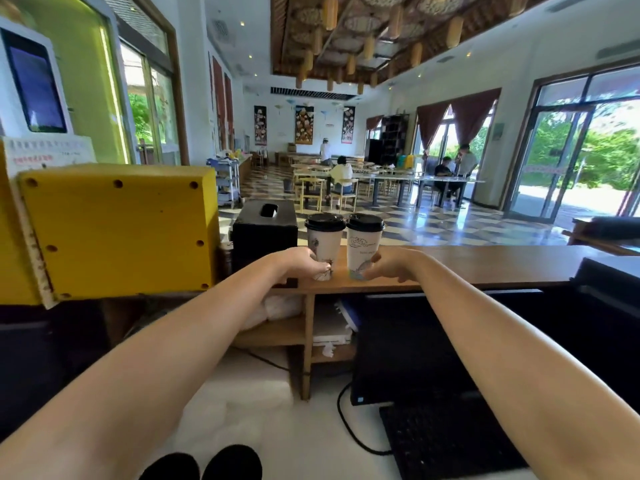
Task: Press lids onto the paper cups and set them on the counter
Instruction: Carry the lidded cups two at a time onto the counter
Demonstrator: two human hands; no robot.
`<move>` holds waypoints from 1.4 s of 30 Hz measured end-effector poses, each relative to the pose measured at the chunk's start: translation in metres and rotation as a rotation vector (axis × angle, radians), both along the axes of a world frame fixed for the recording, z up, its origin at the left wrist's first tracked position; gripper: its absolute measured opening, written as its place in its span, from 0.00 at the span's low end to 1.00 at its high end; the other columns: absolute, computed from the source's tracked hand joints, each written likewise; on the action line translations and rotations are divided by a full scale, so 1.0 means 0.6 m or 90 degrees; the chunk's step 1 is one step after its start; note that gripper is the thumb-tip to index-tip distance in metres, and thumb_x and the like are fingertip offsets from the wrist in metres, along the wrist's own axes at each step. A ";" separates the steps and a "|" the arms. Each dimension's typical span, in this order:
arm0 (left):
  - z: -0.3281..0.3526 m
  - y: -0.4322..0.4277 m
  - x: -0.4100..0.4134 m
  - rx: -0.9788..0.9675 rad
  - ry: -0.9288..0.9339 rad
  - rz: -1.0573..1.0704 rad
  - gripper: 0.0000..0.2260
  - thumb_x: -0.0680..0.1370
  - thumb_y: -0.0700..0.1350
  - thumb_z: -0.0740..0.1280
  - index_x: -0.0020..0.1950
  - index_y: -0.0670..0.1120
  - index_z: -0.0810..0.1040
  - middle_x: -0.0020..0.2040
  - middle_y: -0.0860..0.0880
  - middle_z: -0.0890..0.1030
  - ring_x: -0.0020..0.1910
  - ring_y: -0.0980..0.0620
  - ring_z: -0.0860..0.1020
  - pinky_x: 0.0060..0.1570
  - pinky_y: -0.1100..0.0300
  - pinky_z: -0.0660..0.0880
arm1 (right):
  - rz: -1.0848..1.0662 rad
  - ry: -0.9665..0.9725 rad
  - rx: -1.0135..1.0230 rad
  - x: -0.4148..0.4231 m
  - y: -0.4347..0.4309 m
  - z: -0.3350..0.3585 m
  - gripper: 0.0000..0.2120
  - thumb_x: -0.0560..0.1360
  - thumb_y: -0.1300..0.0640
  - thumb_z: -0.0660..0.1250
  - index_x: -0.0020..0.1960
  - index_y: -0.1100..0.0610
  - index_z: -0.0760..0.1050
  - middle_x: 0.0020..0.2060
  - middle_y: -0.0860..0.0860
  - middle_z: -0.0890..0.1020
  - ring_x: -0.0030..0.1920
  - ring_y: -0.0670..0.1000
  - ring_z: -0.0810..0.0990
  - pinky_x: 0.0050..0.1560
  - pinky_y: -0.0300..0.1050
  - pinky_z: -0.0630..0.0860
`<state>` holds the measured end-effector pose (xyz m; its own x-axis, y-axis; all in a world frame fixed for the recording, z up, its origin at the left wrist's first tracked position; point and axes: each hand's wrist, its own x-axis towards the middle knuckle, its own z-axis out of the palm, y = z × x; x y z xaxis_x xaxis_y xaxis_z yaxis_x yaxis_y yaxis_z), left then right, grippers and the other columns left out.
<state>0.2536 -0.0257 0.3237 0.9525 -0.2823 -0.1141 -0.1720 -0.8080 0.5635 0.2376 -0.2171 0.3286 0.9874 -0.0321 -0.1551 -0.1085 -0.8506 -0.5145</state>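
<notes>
Head view: left hand (304, 265), right hand (391, 266) grip lidded cups (325, 242) on counter (485, 268)

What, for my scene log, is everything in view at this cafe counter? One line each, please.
left white paper cup: 1, white with printed art, on the counter
right white paper cup: 1, white with printed art, beside it on the counter
round black plastic lids: 2, black, one on each cup
long brown wooden counter: 1, brown, across the middle
boxy yellow machine: 1, yellow, left
black box with a top slot: 1, black, left of the cups
flat black keyboard: 1, black, bottom right
white-framed wall screen: 1, dark, upper left
left hand: 1, grips the left cup's base
right hand: 1, grips the right cup's base
black shoes: 2, black, bottom edge
</notes>
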 end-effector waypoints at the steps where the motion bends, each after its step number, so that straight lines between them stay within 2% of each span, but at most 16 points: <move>1: 0.000 0.012 -0.006 0.012 0.004 -0.011 0.27 0.79 0.54 0.60 0.74 0.42 0.62 0.74 0.44 0.64 0.71 0.45 0.66 0.64 0.52 0.67 | 0.000 0.006 -0.023 -0.006 0.009 0.000 0.28 0.73 0.55 0.70 0.70 0.58 0.66 0.67 0.55 0.72 0.65 0.56 0.71 0.64 0.51 0.68; 6: -0.015 0.074 -0.030 0.103 -0.015 -0.061 0.27 0.79 0.54 0.61 0.73 0.42 0.63 0.73 0.44 0.66 0.70 0.46 0.66 0.64 0.57 0.65 | -0.007 0.013 -0.112 -0.037 0.060 -0.006 0.28 0.72 0.50 0.70 0.68 0.59 0.68 0.65 0.55 0.73 0.62 0.55 0.73 0.63 0.50 0.71; 9: -0.034 0.108 -0.042 0.134 0.000 -0.081 0.28 0.79 0.54 0.61 0.75 0.44 0.60 0.75 0.45 0.63 0.71 0.46 0.65 0.66 0.55 0.66 | -0.020 0.046 -0.119 -0.055 0.090 -0.018 0.30 0.73 0.49 0.69 0.71 0.60 0.64 0.68 0.56 0.70 0.65 0.56 0.70 0.61 0.50 0.71; 13: -0.069 0.156 -0.062 0.163 0.021 -0.127 0.29 0.78 0.56 0.61 0.75 0.47 0.59 0.75 0.47 0.62 0.72 0.47 0.64 0.69 0.51 0.65 | -0.002 0.077 -0.145 -0.086 0.134 -0.053 0.31 0.76 0.48 0.66 0.72 0.63 0.63 0.71 0.56 0.67 0.69 0.56 0.68 0.64 0.48 0.68; 16: -0.108 0.201 -0.086 0.160 0.042 -0.175 0.28 0.78 0.58 0.60 0.75 0.49 0.59 0.75 0.48 0.62 0.73 0.49 0.63 0.70 0.53 0.62 | 0.004 0.033 -0.135 -0.112 0.164 -0.093 0.35 0.75 0.47 0.67 0.75 0.61 0.57 0.72 0.55 0.66 0.70 0.55 0.67 0.65 0.46 0.65; 21: -0.197 0.283 -0.129 0.101 0.056 -0.204 0.29 0.78 0.58 0.60 0.76 0.49 0.57 0.76 0.51 0.60 0.73 0.52 0.62 0.70 0.58 0.60 | -0.001 -0.062 -0.082 -0.172 0.201 -0.176 0.35 0.75 0.48 0.67 0.75 0.58 0.55 0.71 0.57 0.66 0.70 0.57 0.67 0.65 0.46 0.66; 24: -0.258 0.337 -0.159 0.044 0.087 -0.181 0.31 0.77 0.59 0.60 0.77 0.52 0.54 0.76 0.52 0.59 0.74 0.53 0.61 0.68 0.59 0.59 | 0.021 -0.053 -0.036 -0.214 0.222 -0.241 0.35 0.76 0.50 0.67 0.76 0.57 0.54 0.73 0.56 0.65 0.71 0.56 0.66 0.66 0.46 0.66; 27: -0.325 0.392 -0.191 -0.017 0.118 -0.145 0.37 0.72 0.63 0.63 0.77 0.53 0.52 0.75 0.52 0.60 0.73 0.53 0.61 0.66 0.61 0.60 | 0.015 -0.001 -0.003 -0.251 0.244 -0.320 0.37 0.75 0.50 0.68 0.76 0.55 0.52 0.74 0.54 0.62 0.72 0.55 0.64 0.67 0.46 0.64; 31: -0.421 0.458 -0.238 -0.126 0.197 -0.105 0.40 0.73 0.53 0.70 0.77 0.56 0.47 0.76 0.58 0.53 0.74 0.56 0.54 0.72 0.59 0.56 | 0.052 0.080 0.032 -0.290 0.266 -0.420 0.38 0.75 0.49 0.68 0.76 0.53 0.50 0.75 0.52 0.59 0.73 0.52 0.61 0.71 0.46 0.61; 35: -0.493 0.483 -0.271 -0.214 0.211 -0.022 0.48 0.71 0.46 0.74 0.77 0.54 0.40 0.78 0.56 0.47 0.76 0.56 0.51 0.72 0.58 0.55 | 0.059 0.124 0.064 -0.307 0.284 -0.483 0.40 0.75 0.51 0.68 0.77 0.54 0.48 0.76 0.52 0.57 0.74 0.52 0.59 0.71 0.45 0.60; 39: -0.532 0.471 -0.273 -0.262 0.204 0.008 0.50 0.70 0.41 0.74 0.77 0.52 0.38 0.76 0.56 0.53 0.75 0.55 0.54 0.71 0.56 0.58 | 0.053 0.145 0.134 -0.303 0.305 -0.528 0.41 0.74 0.52 0.69 0.77 0.55 0.47 0.76 0.53 0.57 0.75 0.52 0.58 0.70 0.43 0.59; 42: -0.554 0.453 -0.267 -0.306 0.205 0.017 0.49 0.69 0.40 0.75 0.76 0.53 0.42 0.73 0.58 0.57 0.72 0.57 0.58 0.69 0.57 0.61 | 0.043 0.112 0.195 -0.293 0.323 -0.553 0.40 0.73 0.53 0.70 0.76 0.56 0.49 0.75 0.52 0.59 0.73 0.51 0.60 0.67 0.41 0.60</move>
<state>0.0935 0.2461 -0.0089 0.8988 -0.3498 -0.2643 0.0859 -0.4507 0.8885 0.0620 -0.0234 -0.0034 0.9428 0.1065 -0.3160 -0.1676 -0.6680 -0.7251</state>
